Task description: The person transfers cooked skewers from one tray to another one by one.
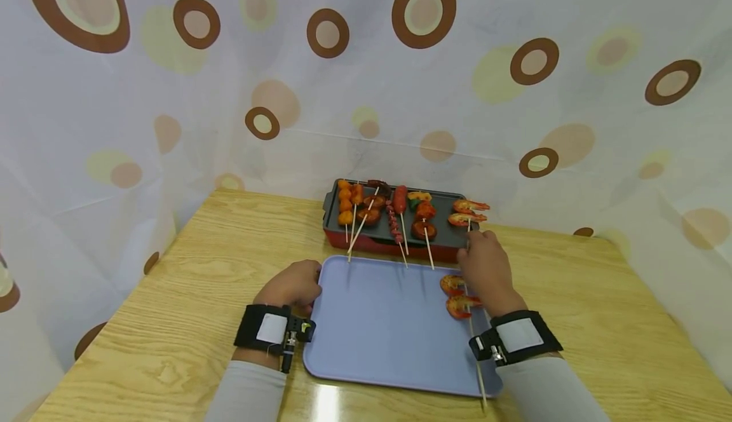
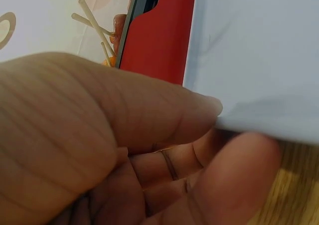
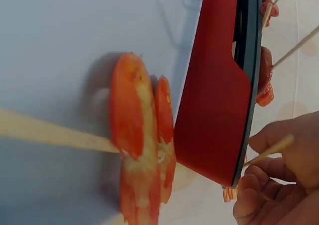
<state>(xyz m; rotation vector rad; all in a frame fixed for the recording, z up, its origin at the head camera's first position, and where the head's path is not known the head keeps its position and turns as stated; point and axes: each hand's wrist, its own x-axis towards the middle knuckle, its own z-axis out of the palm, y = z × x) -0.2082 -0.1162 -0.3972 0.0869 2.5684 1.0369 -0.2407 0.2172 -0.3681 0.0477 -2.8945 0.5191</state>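
My left hand (image 1: 291, 285) pinches the upper left edge of a light-blue tray (image 1: 389, 339); in the left wrist view the thumb (image 2: 164, 110) lies on top of the rim with a finger below. At the right end of a red and black tabletop grill (image 1: 448, 253), my right hand (image 1: 488, 269) holds the stick of a shrimp skewer (image 1: 469, 218). Its two shrimp lie over the grill's right end. The right wrist view shows the stick between thumb and fingers. Another shrimp skewer (image 1: 457, 307) lies on the tray's right side, below that hand and partly hidden by it.
Several skewers rest on the grill: orange balls (image 1: 345, 203), a red sausage (image 1: 400, 199), small meat pieces (image 1: 394, 222) and a vegetable skewer (image 1: 422, 209). Their sticks point toward the tray. Wooden tabletop (image 1: 189, 295) surrounds everything, with a patterned curtain (image 1: 366, 79) behind.
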